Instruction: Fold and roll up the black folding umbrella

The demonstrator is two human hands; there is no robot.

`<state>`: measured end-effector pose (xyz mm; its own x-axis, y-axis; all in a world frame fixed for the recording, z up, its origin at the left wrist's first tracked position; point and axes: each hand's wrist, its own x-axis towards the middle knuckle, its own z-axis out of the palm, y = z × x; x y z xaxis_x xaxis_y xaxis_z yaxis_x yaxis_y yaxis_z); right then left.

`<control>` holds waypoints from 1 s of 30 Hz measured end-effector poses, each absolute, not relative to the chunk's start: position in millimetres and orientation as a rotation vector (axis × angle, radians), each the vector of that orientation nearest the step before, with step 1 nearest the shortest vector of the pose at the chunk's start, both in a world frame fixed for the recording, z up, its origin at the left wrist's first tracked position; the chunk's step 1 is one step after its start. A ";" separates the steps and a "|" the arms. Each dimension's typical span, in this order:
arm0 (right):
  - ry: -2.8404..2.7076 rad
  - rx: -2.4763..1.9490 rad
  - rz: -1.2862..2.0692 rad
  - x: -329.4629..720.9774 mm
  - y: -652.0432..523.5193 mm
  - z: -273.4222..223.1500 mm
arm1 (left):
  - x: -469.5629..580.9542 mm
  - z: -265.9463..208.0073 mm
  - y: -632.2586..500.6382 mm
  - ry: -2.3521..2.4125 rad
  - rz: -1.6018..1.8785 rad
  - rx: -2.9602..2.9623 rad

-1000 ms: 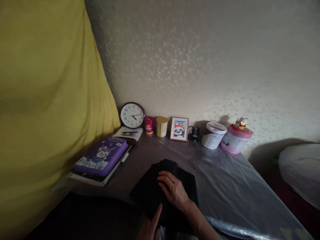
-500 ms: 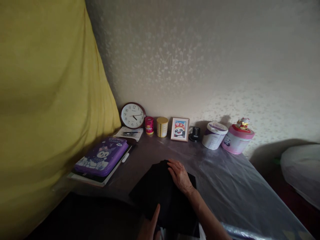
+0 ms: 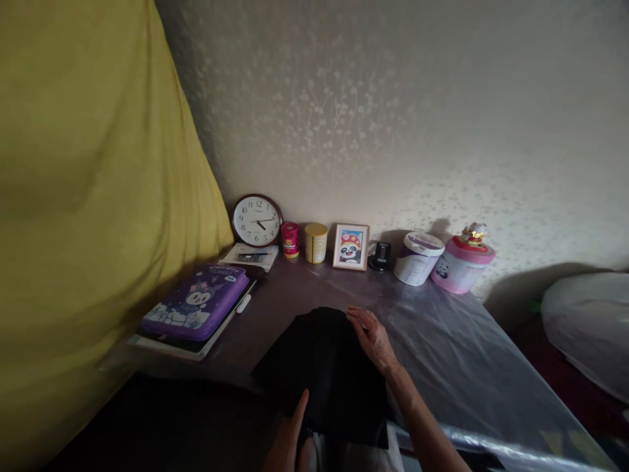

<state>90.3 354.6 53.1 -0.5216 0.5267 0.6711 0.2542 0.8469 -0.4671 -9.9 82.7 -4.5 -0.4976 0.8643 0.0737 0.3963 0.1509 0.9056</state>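
Note:
A black cloth item (image 3: 327, 367), its kind not clear, is spread over the near edge of the table in front of me. My right hand (image 3: 372, 333) rests at its upper right edge, fingers stretched out and close together, touching the fabric. At the bottom, my left hand (image 3: 289, 436) lies at the cloth's near left part. One finger points forward along the fabric, a second shows lower down, and the rest are out of sight. Something pale shows below the cloth, between my hands.
Along the wall stand a clock (image 3: 257, 221), a red can (image 3: 289, 240), a yellow tin (image 3: 316, 243), a panda picture (image 3: 350, 246), a black object (image 3: 380, 256) and two tubs (image 3: 418, 259). A purple case (image 3: 196, 303) lies at left beside a yellow curtain (image 3: 98, 196).
My right hand has slid right and slightly down across the cloth to its edge, uncovering the top. The left hand has shifted slightly to the left. The view has tilted a little.

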 end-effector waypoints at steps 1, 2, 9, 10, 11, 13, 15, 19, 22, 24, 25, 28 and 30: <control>-2.125 -0.583 0.417 100.8 352.2 53.3 | -9.7 -1.7 81.7 1.952 1.322 1.194; -2.121 -0.603 0.434 111.2 349.1 53.1 | -9.5 1.0 80.7 1.944 1.323 1.193; -2.193 -0.692 0.429 166.0 325.9 40.8 | -9.4 9.5 76.9 1.931 1.321 1.225; -2.198 -0.690 0.414 170.6 323.0 39.0 | -9.6 9.0 76.7 1.924 1.323 1.225; -2.198 -0.687 0.401 174.6 320.2 37.6 | -10.0 8.4 76.5 1.916 1.323 1.224; -2.196 -0.688 0.387 180.4 314.7 36.5 | -10.7 6.7 76.1 1.903 1.315 1.218; -2.201 -0.694 0.383 183.5 309.8 38.1 | -11.4 4.9 75.5 1.903 1.305 1.221; -2.215 -0.680 0.336 181.9 302.7 47.6 | -12.2 1.7 75.0 1.924 1.290 1.261; -2.239 -0.637 0.280 171.3 295.9 55.5 | -12.0 -0.9 75.8 1.940 1.288 1.271; -2.249 -0.602 0.298 158.6 288.0 58.5 | -12.1 -3.1 77.0 1.947 1.296 1.279; -2.253 -0.592 0.330 151.0 283.1 58.8 | -12.4 -4.2 77.6 1.949 1.302 1.290; -2.275 -0.638 0.447 126.6 267.7 54.7 | -13.9 -9.1 79.5 1.945 1.317 1.344; -2.273 -0.710 0.483 113.0 259.8 48.5 | -14.8 -14.0 80.4 1.955 1.309 1.379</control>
<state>113.0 259.8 48.5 -0.6071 0.6103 0.5089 0.3505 0.7804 -0.5178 -14.8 80.4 -14.0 -0.4256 0.8875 0.1765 0.5011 0.0688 0.8626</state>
